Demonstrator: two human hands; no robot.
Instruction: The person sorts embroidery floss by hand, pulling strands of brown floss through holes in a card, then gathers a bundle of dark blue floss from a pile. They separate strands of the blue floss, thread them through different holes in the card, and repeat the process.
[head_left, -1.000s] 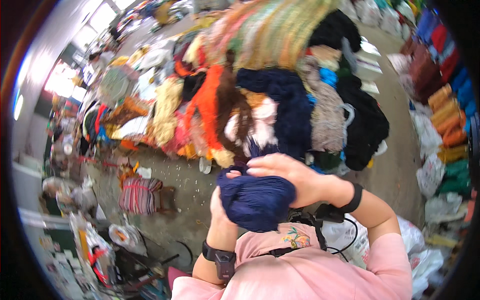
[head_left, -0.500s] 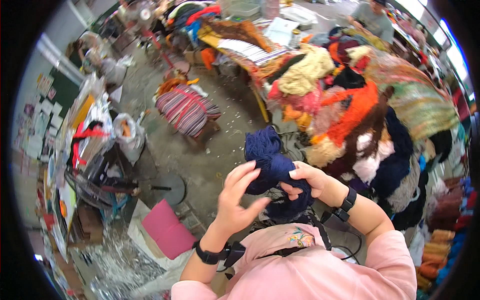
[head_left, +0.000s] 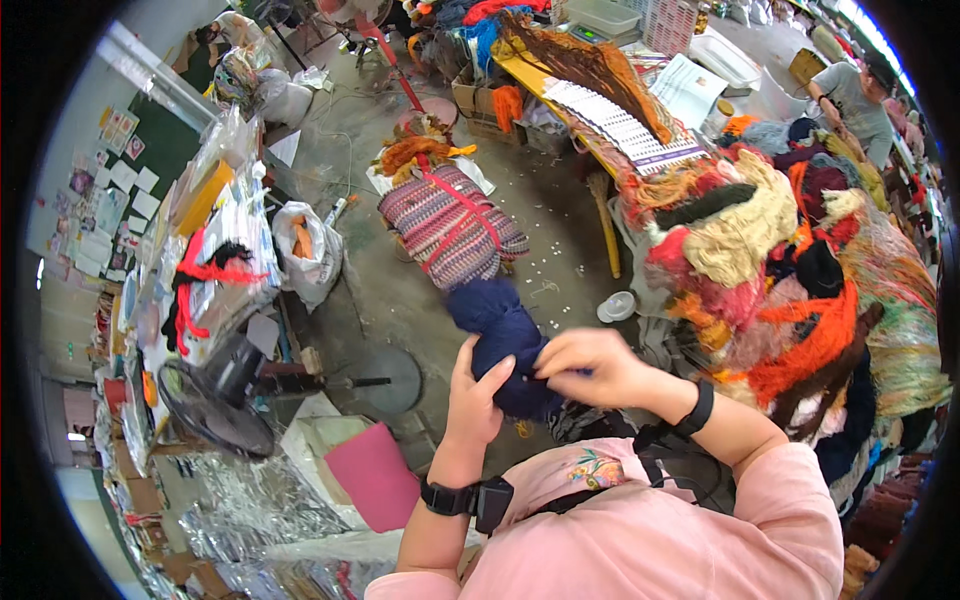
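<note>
A navy blue skein of yarn (head_left: 510, 360) hangs in front of my chest, bunched thick and narrowed in the middle. My left hand (head_left: 472, 400) is wrapped round its left side, with the thumb pressed on the front. At the skein's right edge, my right hand (head_left: 600, 368) has its fingers bent together in a pinch, slightly blurred. Whatever is between those fingertips is too small to make out. Dark bands with small devices are strapped to both wrists.
Heaped coloured yarn (head_left: 740, 240) covers the table at right. A striped bundle (head_left: 450, 225) tied with red stands ahead. At left are a black fan (head_left: 225, 395), its round base (head_left: 390, 380) and a pink cushion (head_left: 370, 477). Another person (head_left: 850, 100) is at the far right.
My left hand has gone from spread fingers beside the skein to gripping it. The right hand has released its hold round the yarn and now pinches at its edge. The view has swung left.
</note>
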